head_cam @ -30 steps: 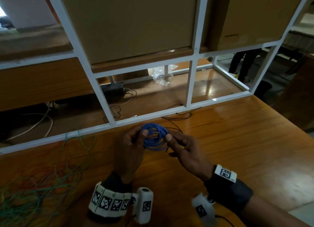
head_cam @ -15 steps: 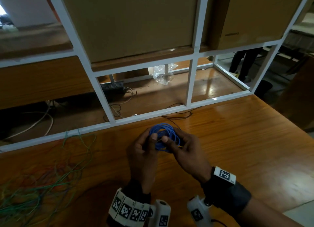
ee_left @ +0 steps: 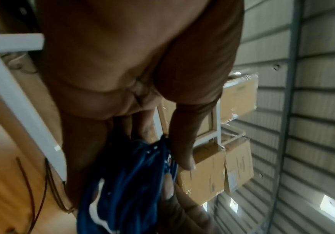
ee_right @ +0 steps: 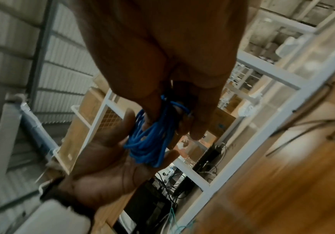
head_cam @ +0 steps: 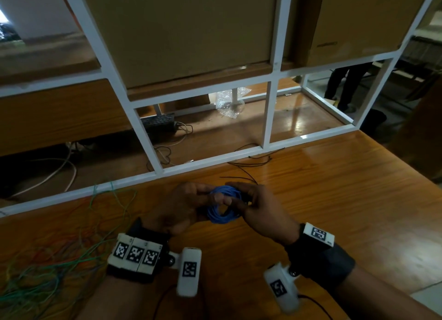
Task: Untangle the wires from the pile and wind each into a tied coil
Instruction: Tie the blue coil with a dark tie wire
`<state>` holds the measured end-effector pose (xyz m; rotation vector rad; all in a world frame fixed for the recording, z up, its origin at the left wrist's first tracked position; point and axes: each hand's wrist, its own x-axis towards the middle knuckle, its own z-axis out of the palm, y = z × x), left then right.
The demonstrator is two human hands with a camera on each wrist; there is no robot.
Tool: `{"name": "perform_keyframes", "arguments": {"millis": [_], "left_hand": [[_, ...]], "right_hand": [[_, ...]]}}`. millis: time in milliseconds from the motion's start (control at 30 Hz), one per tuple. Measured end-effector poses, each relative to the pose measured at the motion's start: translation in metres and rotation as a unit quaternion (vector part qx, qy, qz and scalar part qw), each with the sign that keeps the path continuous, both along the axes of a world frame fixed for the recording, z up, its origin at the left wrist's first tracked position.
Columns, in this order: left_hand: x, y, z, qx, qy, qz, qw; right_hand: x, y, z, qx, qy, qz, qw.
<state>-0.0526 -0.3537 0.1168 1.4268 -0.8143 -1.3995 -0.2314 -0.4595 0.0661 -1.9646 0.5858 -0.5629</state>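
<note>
Table: orange-brown wooden tabletop [head_cam: 334,200], visible grain, varnished and glossy, with pale reflections.
Coil: blue plastic-coated wire coil [head_cam: 223,206], smooth, slight sheen.
Pile: loose tangle of thin green and orange plastic-coated wires [head_cam: 47,272], smooth.
Ties: thin black strands [head_cam: 251,163] lying on the wood, matt; material cannot be told.
Rack: white painted metal shelf frame [head_cam: 267,118], smooth, satin finish.
Boxes: large brown cardboard boxes [head_cam: 181,27], matt paper surface; in the left wrist view some carry shiny clear tape [ee_left: 234,88].
Wrap: crumpled clear plastic film [head_cam: 230,102], glossy.
Wrist units: white hard-plastic camera housings [head_cam: 189,272], smooth; black cloth wrist strap [head_cam: 320,260], matt.
</note>
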Motion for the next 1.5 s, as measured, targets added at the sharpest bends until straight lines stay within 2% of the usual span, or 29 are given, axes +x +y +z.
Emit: {"name": "perform_keyframes", "arguments": {"millis": [100,133,300,400,500,767,900,1033,1100,1200,1333,1433,1500], "left_hand": [[-0.001,0.0,-0.01,-0.027,0.068,0.078,0.994],[-0.003,0.0,-0.014,-0.037,0.079,0.102,0.991],[-0.018,0.001,-0.024,-0.065,0.107,0.162,0.979],[-0.02,0.004,-0.024,-0.06,0.064,0.143,0.986],[-0.021,0.006,-0.024,-0.054,0.013,0.126,0.99],[-0.013,0.001,-0.032,0.001,-0.039,0.083,0.996],[-0.011,-0.004,-0.041,0.011,-0.021,0.089,0.996],[-0.013,-0.004,-0.053,0.013,0.024,0.117,0.993],[-0.012,-0.005,-0.059,0.014,0.038,0.141,0.989],[-0.003,-0.009,-0.065,0.005,0.031,0.197,0.98],[0.016,-0.012,-0.075,0.017,-0.041,0.238,0.97],[0.025,-0.014,-0.088,0.027,-0.093,0.233,0.968],[0.025,-0.016,-0.094,0.039,-0.111,0.222,0.968]], "right_hand": [[0.004,-0.002,0.0,0.122,-0.065,0.02,0.99],[0.006,-0.001,-0.001,0.133,-0.077,0.013,0.988],[0.01,0.004,-0.009,0.005,-0.059,-0.061,0.996],[0.006,0.003,-0.017,-0.035,-0.053,-0.077,0.995],[0.004,0.002,-0.025,-0.025,-0.043,-0.089,0.995],[0.0,0.005,-0.034,-0.079,0.006,-0.082,0.993],[-0.003,-0.003,-0.037,-0.048,0.005,-0.06,0.997],[-0.009,-0.014,-0.035,0.012,0.023,0.03,0.999],[-0.013,-0.023,-0.036,0.035,0.034,0.045,0.998],[-0.016,-0.051,-0.041,0.06,0.06,-0.014,0.996],[-0.015,-0.109,-0.048,0.074,0.102,-0.124,0.984],[-0.004,-0.124,-0.049,0.017,0.151,-0.11,0.982],[0.008,-0.112,-0.038,-0.034,0.117,-0.086,0.989]]}}
